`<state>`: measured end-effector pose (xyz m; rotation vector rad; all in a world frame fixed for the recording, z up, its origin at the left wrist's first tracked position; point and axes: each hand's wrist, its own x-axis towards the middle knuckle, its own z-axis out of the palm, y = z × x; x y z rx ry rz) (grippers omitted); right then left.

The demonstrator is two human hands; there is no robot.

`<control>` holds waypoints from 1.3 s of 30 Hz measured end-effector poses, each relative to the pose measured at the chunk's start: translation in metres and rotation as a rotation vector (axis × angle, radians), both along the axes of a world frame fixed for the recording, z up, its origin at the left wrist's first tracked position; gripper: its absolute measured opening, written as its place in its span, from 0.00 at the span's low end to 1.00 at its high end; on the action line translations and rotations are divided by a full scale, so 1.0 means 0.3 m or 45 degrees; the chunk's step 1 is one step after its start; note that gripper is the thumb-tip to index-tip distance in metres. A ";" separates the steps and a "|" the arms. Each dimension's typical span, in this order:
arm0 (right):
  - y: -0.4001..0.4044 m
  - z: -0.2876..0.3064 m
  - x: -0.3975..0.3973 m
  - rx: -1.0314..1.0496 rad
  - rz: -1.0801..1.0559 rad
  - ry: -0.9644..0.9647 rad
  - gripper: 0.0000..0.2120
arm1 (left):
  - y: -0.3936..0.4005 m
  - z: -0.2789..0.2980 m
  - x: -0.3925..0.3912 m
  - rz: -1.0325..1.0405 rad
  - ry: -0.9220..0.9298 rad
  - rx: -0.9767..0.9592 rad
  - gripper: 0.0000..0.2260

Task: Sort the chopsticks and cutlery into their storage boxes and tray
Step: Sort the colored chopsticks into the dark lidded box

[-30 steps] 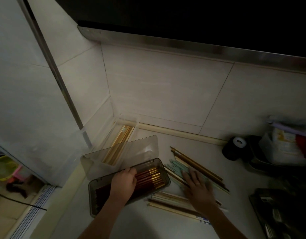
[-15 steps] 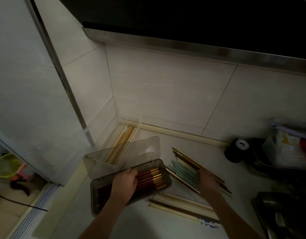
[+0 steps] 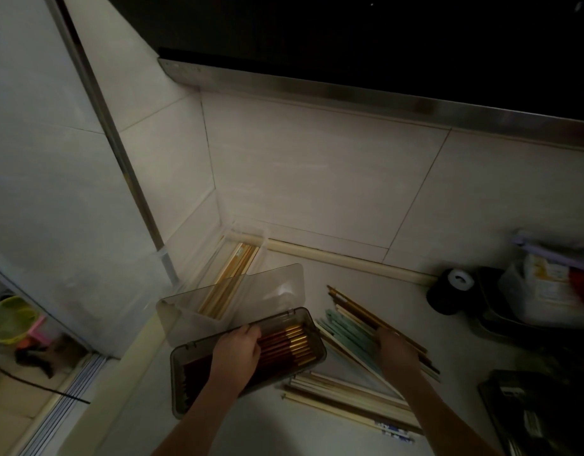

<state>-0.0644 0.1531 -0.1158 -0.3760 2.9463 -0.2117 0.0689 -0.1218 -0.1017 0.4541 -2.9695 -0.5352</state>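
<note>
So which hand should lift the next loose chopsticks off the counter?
Right, probably. The right hand already rests on the loose chopsticks beside the grey box, while the left hand lies on the dark chopsticks inside it.

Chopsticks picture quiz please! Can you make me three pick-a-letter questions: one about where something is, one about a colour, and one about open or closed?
1. Where is the left hand?
A. on the dark red chopsticks with gold ends inside the smoky grey plastic box
B. on the wall
C. on the black roll

2. What colour are the loose chopsticks just right of that box?
A. pink
B. pale green
C. black

3. How is the box's clear lid?
A. shut
B. missing
C. swung open

Answers: 1 A, the fingers lie across the red bundle. 2 B, they look mint green. 3 C, the lid stands up behind the box.
</note>
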 end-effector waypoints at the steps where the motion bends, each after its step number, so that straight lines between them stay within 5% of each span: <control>1: 0.002 0.006 0.001 -0.025 -0.022 -0.073 0.13 | 0.000 -0.001 0.001 -0.005 0.007 -0.020 0.05; 10: -0.052 0.098 -0.003 -0.240 -0.003 0.129 0.11 | 0.016 0.028 0.007 -0.004 0.085 0.018 0.05; 17: -0.258 0.263 0.071 -1.069 -0.058 0.214 0.08 | 0.080 0.095 -0.031 -0.087 0.284 0.349 0.07; 25: -0.360 0.251 0.152 -0.639 0.506 0.264 0.17 | 0.051 0.166 -0.030 0.222 0.591 0.941 0.07; 29: -0.409 0.217 0.191 -0.586 0.613 0.103 0.18 | -0.021 0.123 0.023 0.187 0.454 0.745 0.08; 34: -0.493 0.175 0.219 -0.481 0.704 -0.135 0.13 | -0.098 0.035 0.126 0.122 0.288 0.166 0.04; 37: -0.529 0.152 0.250 -0.470 0.795 -0.143 0.04 | -0.104 0.012 0.157 0.096 0.153 0.107 0.05; 39: -0.531 0.135 0.246 -0.467 0.827 -0.125 0.11 | -0.099 0.010 0.168 0.088 0.128 0.109 0.07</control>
